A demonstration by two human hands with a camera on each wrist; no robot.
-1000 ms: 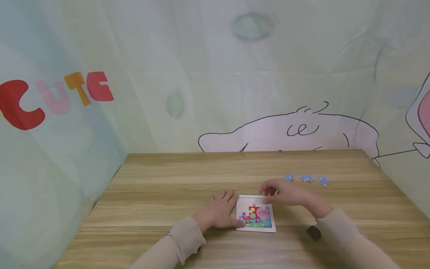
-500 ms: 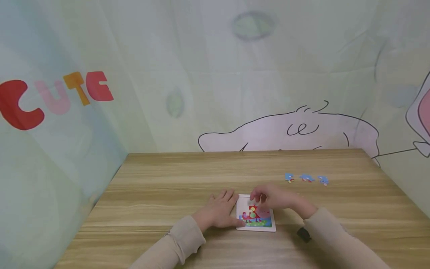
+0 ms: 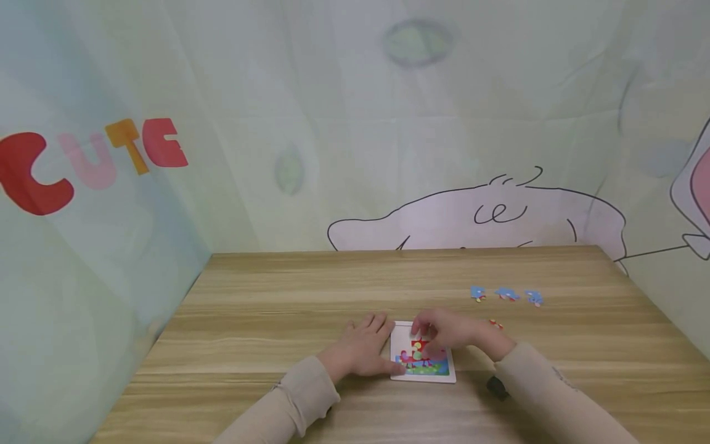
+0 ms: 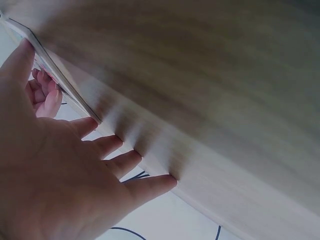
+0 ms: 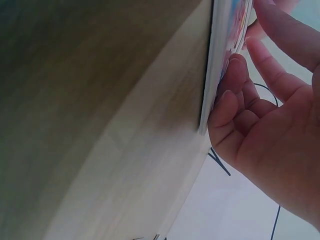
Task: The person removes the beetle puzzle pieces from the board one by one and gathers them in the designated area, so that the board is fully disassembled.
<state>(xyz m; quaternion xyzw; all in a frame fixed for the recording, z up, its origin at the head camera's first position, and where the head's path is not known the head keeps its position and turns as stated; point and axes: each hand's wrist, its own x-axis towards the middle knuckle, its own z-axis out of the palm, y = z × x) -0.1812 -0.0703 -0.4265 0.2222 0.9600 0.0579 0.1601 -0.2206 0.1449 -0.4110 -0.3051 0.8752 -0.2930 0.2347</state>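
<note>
A square jigsaw puzzle board (image 3: 394,336) with a white rim lies on the table, its lower part filled with coloured pieces showing a pig figure. My left hand (image 3: 363,348) lies at its left side, fingers spread on the table and the thumb resting on the board's lower left corner. Over the upper right of the board is my right hand (image 3: 449,330), its fingers bent down at the pieces. In the right wrist view the outer fingers of my right hand (image 5: 270,110) curl beside the board edge (image 5: 209,80). Whether a piece sits between thumb and forefinger cannot be made out.
Three loose blue puzzle pieces (image 3: 506,294) lie in a row behind my right hand. A small red puzzle piece (image 3: 496,324) lies just behind my right wrist. The wooden table (image 3: 266,308) meets a printed cloth backdrop (image 3: 244,123) at the back and left.
My right hand has moved left and slightly down, from the board's upper right edge to over its pieces. The red piece behind its wrist has come into sight. My left hand has stayed put.
</note>
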